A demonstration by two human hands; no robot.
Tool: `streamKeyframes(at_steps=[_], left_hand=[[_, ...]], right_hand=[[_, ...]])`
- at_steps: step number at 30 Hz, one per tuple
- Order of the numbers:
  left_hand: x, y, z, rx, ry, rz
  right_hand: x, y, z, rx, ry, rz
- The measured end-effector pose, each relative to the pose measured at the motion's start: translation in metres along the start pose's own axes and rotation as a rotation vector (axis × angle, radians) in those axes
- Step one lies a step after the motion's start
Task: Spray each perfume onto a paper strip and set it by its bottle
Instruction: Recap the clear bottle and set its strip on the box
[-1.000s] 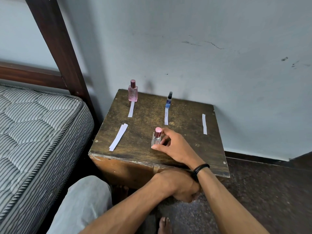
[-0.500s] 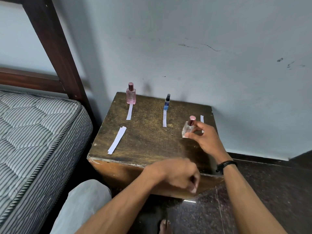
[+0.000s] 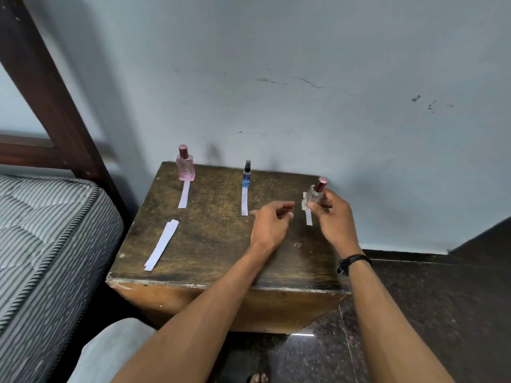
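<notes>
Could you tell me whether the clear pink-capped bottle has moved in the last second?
Yes. The clear bottle, gripped by the right hand, has gone from near the table's front edge to its back right, at the rightmost paper strip.

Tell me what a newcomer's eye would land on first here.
The right hand grips a clear bottle, tilted, at the back right of the wooden table, over a paper strip. The left hand hovers beside it, fingers loosely curled. Along the back edge a pink bottle and a slim blue bottle stand upright, with white strips in front.
</notes>
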State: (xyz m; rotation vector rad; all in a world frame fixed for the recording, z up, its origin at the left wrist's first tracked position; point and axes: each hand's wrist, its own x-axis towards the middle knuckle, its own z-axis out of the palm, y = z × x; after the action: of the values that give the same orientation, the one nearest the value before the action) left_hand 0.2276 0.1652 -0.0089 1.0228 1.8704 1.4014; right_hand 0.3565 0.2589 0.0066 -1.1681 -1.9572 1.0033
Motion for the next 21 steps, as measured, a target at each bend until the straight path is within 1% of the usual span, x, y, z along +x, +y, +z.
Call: streamKeyframes(at_steps=[5,11,17,21], left_hand=[[0.024,0.004,0.022,0.011,-0.006,0.066],[0.042,0.004,0.037,0.117,-0.057,0.113],[0.046,0.009,0.037,0.131,-0.056,0.192],[0.049,0.007,0.039,0.178,-0.037,0.203]], right_hand=[[0.017,0.011,0.004,0.006,0.070,-0.002],[0.038,0.029,0.014,0.070,0.130,-0.010],[0.054,0.034,0.023,0.058,0.132,-0.031],[0.058,0.038,0.028,0.052,0.131,-0.029]])
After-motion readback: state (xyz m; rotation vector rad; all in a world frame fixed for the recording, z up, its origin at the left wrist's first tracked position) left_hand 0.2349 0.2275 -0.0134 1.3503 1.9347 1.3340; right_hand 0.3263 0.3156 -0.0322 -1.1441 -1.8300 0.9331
